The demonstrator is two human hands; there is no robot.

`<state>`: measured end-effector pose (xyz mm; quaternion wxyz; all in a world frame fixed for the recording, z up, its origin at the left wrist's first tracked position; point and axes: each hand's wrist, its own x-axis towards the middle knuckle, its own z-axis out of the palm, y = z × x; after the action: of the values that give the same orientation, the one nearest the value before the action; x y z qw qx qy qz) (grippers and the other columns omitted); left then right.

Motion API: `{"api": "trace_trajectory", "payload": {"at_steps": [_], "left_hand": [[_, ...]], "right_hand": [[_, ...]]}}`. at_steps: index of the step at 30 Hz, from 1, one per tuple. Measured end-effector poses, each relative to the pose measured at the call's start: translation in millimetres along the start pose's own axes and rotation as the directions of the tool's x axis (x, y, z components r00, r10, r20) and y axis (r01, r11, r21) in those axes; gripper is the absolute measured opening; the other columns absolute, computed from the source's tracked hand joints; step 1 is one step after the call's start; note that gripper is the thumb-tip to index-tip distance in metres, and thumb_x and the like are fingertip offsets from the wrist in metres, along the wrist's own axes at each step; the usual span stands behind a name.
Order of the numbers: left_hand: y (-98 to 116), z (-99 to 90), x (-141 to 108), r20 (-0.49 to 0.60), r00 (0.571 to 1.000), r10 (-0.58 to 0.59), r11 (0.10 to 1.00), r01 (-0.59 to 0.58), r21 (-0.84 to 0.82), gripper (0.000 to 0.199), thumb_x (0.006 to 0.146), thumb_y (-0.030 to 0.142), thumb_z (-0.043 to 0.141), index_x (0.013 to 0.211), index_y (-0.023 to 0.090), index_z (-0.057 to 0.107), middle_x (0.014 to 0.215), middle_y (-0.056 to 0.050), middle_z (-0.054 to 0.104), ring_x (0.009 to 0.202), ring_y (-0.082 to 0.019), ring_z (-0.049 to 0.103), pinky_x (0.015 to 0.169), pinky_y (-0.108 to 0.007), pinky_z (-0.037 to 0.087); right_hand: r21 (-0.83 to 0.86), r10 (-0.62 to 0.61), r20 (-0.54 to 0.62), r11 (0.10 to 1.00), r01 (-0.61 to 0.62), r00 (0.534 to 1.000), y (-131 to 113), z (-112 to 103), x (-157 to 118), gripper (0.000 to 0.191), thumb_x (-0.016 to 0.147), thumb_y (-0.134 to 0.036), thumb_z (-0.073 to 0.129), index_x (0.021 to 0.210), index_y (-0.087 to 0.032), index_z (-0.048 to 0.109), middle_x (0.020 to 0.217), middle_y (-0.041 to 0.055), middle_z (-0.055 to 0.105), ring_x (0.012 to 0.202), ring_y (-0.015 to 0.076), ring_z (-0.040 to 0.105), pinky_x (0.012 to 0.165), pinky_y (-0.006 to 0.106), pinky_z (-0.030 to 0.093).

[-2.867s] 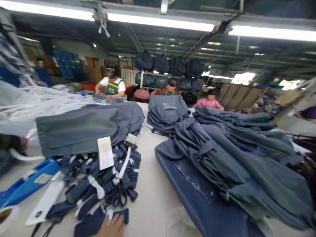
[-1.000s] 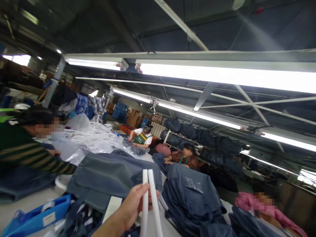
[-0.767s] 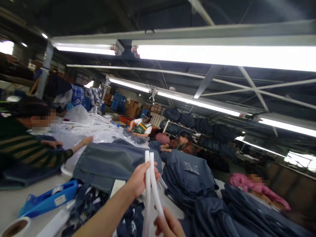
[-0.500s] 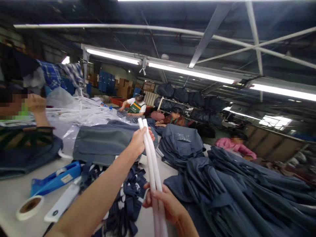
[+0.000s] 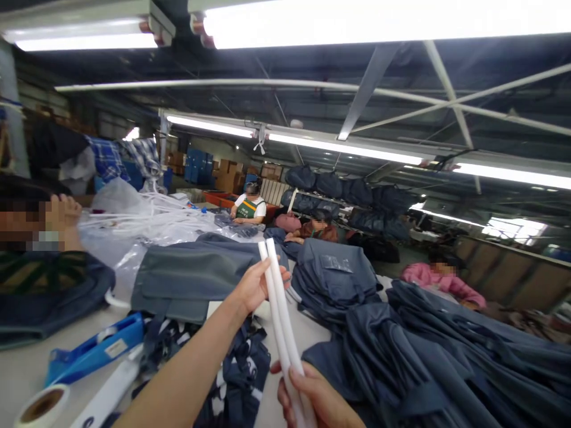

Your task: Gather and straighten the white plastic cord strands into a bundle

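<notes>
Two long white tubes (image 5: 277,303), side by side and slightly bent, stand tilted in front of me. Near their upper ends, my left hand (image 5: 255,285) is closed around them, thumb on the near side and fingertips showing past the right edge. Lower down, my right hand (image 5: 314,392) grips both tubes with the thumb across the front; their lower ends run out of view. Beneath my left forearm lies a heap of dark blue straps (image 5: 243,362) with white labels. A folded grey-blue fabric piece (image 5: 191,270) lies behind my left wrist.
Dark blue bags (image 5: 334,273) and draped fabric (image 5: 428,351) are piled on the right. A blue tape dispenser (image 5: 96,348) and tape roll (image 5: 42,407) lie on the left. Clear plastic and white tubing (image 5: 134,223) spread behind. A co-worker (image 5: 40,238) is close on the left; several others sit farther back.
The view has tilted up, so the table things sit lower. Both hands and the tubes appear a little lower and farther right, still gripped at about the same places.
</notes>
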<state>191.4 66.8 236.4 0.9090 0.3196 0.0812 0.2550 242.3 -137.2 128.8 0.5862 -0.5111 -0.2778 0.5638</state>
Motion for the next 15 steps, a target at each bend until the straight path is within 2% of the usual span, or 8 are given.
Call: {"api": "trace_trajectory", "payload": {"at_steps": [4, 8, 11, 15], "left_hand": [[3, 6.8, 4, -0.039, 0.999, 0.001, 0.999, 0.001, 0.046, 0.02, 0.099, 0.016, 0.049, 0.1, 0.007, 0.067, 0.072, -0.009, 0.066, 0.066, -0.021, 0.069, 0.072, -0.042, 0.062], [19, -0.2, 27, -0.195, 0.977, 0.086, 0.994, -0.072, 0.077, 0.024, 0.101, 0.015, 0.045, 0.084, 0.01, 0.062, 0.06, -0.001, 0.059, 0.057, -0.013, 0.061, 0.068, -0.031, 0.059], [44, -17.0, 45, -0.307, 0.934, 0.185, 0.981, -0.157, 0.113, 0.032, 0.105, 0.017, 0.037, 0.081, 0.012, 0.056, 0.058, 0.001, 0.055, 0.057, -0.011, 0.056, 0.07, -0.028, 0.056], [79, -51.8, 59, -0.387, 0.882, 0.267, 0.96, -0.21, 0.184, 0.036, 0.108, 0.018, 0.029, 0.081, 0.013, 0.053, 0.061, 0.002, 0.053, 0.062, -0.012, 0.054, 0.073, -0.029, 0.052]], "right_hand": [[0.048, 0.047, 0.009, 0.998, -0.048, 0.999, -10, 5, -5, 0.057, 0.07, -0.06, 0.078, 0.102, -0.015, 0.06, 0.062, -0.0043, 0.058, 0.047, 0.0092, 0.052, 0.044, 0.023, 0.047], [0.126, 0.067, 0.03, 0.99, -0.071, 0.997, -2, -2, -11, 0.047, 0.068, -0.047, 0.084, 0.093, -0.014, 0.063, 0.063, -0.0031, 0.061, 0.05, 0.0094, 0.056, 0.049, 0.023, 0.051], [0.16, 0.111, 0.04, 0.98, -0.116, 0.993, 24, -13, -23, 0.043, 0.067, -0.04, 0.086, 0.09, -0.012, 0.065, 0.063, -0.0021, 0.062, 0.05, 0.0101, 0.058, 0.051, 0.025, 0.054], [0.206, 0.154, 0.018, 0.966, -0.155, 0.988, 75, -31, -49, 0.045, 0.065, -0.04, 0.086, 0.091, -0.009, 0.066, 0.063, -0.0015, 0.062, 0.051, 0.0091, 0.058, 0.05, 0.023, 0.054]]}}
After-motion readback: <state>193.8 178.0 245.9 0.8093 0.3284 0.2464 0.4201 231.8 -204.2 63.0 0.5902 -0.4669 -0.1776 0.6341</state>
